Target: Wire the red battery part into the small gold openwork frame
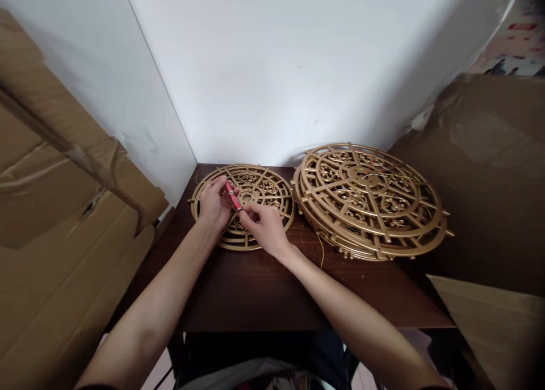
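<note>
A small red tube with silver bands [234, 197] is held at a slant over a round gold openwork frame [255, 246] on the dark table. My left hand [214, 204] grips the upper part of the tube with its fingers curled. At the tube's lower end, the thumb and fingertips of my right hand [266, 225] pinch it. The gold frame lies flat beneath both hands, its scrolled centre partly covered by them.
Several more gold round frames [385, 234] are stacked and tilted to the right, with thin yellow wire on them. A yellow wire [322, 251] lies on the brown table [255, 299]. Cardboard [63, 208] stands at the left and right, a white panel [272, 66] behind.
</note>
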Available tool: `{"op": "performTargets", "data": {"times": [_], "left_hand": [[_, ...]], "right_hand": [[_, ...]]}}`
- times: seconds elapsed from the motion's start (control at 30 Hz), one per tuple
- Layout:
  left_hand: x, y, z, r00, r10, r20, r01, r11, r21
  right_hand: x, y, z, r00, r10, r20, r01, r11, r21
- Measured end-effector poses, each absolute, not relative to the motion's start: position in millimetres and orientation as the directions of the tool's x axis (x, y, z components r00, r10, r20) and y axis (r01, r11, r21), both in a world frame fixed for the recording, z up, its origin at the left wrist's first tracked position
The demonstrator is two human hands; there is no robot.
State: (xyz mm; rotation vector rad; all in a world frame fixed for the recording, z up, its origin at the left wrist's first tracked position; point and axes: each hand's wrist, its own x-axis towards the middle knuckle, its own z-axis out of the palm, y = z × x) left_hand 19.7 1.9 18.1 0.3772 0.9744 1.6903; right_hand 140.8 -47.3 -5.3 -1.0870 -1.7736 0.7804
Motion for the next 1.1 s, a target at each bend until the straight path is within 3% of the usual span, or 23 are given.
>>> {"op": "performTargets", "data": {"times": [0.63, 0.73, 0.83, 0.97, 1.1], "left_hand": [[20, -2, 20, -0.445, 0.891, -0.090, -0.486, -0.156, 0.860], [14, -2, 24, -0.426, 0.904, -0.047, -0.485, -0.184, 0.855], [10, -1, 26, -0.386, 0.922, -0.005, -0.495, -0.203, 0.845], [10, -1, 28, -0.289, 0.956, 0.046, -0.491, -0.190, 0.851], [11, -3, 30, -0.205, 0.972, 0.113, -0.432, -0.194, 0.881]], "right_hand": [[137, -51, -9, -0.267, 0.884, 0.384, 0.362, 0.462, -0.810], [141, -50, -6, -0.279, 0.829, 0.485, 0.352, 0.558, -0.751], [147, -46, 0, -0.183, 0.796, 0.576, 0.348, 0.601, -0.720], [155, -38, 4, -0.082, 0.824, 0.560, 0.311, 0.556, -0.771], [154, -34, 0, -0.126, 0.850, 0.511, 0.177, 0.526, -0.832]]}}
